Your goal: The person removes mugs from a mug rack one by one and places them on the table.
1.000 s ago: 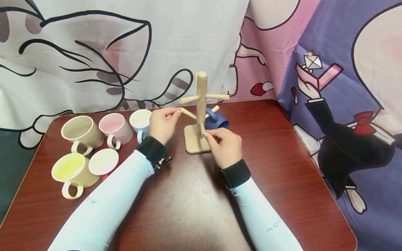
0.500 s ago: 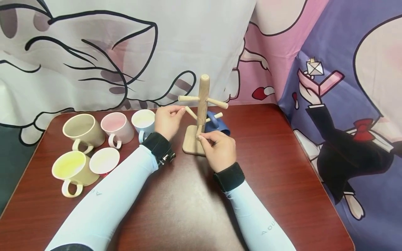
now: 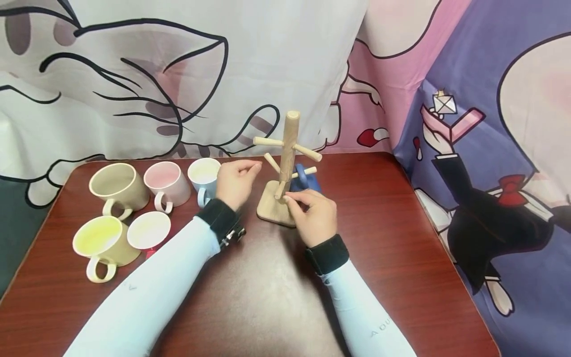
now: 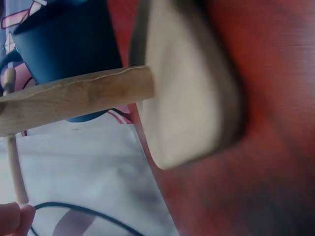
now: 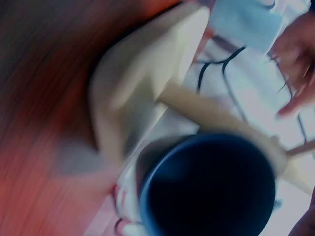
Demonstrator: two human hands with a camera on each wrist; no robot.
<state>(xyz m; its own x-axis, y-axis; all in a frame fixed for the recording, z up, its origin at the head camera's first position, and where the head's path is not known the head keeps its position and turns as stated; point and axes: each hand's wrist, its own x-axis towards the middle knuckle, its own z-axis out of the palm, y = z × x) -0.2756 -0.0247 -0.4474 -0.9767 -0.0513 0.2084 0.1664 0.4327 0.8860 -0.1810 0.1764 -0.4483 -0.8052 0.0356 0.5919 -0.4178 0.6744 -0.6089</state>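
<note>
A wooden mug tree stands on the table, its square base turned askew. A dark blue mug hangs by its handle on one of the lower pegs, on the far right side of the post; the right wrist view looks into its mouth. My left hand is left of the tree, thumb and forefinger together, just short of a lower peg's tip. My right hand is at the front, its fingertips right beside the front lower peg. No mug is in either hand.
Several mugs stand at the left of the table: a beige mug, a pink mug, a light blue mug, a yellow mug and a red mug. A printed cloth hangs behind the table.
The mug tree has turned a little: the front lower peg and base swing left, and the blue mug sits further behind the post. My left fingertips have come off the left peg's tip.
</note>
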